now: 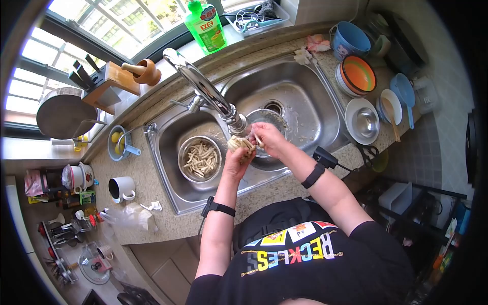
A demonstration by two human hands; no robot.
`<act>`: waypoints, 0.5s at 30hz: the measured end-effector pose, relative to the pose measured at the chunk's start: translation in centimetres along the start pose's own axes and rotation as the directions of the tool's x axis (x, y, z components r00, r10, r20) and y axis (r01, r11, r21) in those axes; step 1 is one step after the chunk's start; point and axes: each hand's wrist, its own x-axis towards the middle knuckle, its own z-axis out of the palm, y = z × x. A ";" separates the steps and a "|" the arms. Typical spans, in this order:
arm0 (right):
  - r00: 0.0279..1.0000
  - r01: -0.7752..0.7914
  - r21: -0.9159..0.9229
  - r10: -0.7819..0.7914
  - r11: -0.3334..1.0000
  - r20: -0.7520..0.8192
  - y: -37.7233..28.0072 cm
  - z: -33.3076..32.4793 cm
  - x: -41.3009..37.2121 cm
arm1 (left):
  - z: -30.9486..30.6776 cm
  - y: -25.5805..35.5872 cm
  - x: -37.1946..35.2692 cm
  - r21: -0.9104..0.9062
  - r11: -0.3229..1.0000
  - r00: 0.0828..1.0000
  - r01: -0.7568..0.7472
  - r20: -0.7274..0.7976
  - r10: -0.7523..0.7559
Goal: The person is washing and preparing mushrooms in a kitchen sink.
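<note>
My left hand [235, 163] is closed around a cluster of pale mushrooms [239, 144], held just below the faucet's spout. My right hand [270, 139] is beside it, thumb and fingers pinched on a pale mushroom stem [258, 141] at the cluster's edge. Both hands are above the divider between the two basins. A metal bowl [184, 176] in the left basin holds many pale, slender mushroom pieces [201, 159]. Partly behind my right hand, a round clear or metal bowl [282, 121] sits in the right basin; its contents are hard to make out.
The chrome faucet [195, 76] arches over the hands. Left on the counter are a white mug [122, 189], a blue colander [116, 147] and a plastic bag [133, 217]. Stacked bowls [358, 75], a white plate [353, 109] and scissors [367, 154] lie to the right.
</note>
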 end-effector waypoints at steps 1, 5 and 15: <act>1.000 -0.012 0.094 0.012 0.995 0.007 -0.3 0.1 -0.1 | -0.1 0.1 0.0 -0.011 1.000 1.000 0.006 0.010 -0.006; 0.992 -0.104 0.105 0.097 0.989 0.075 -1.1 -0.4 0.1 | -0.6 0.1 -0.3 -0.009 1.000 1.000 -0.015 0.018 0.015; 0.981 -0.185 0.253 0.195 0.950 -0.016 -1.0 -0.2 1.0 | -0.6 -0.2 -1.4 -0.024 1.000 0.999 0.010 0.034 -0.009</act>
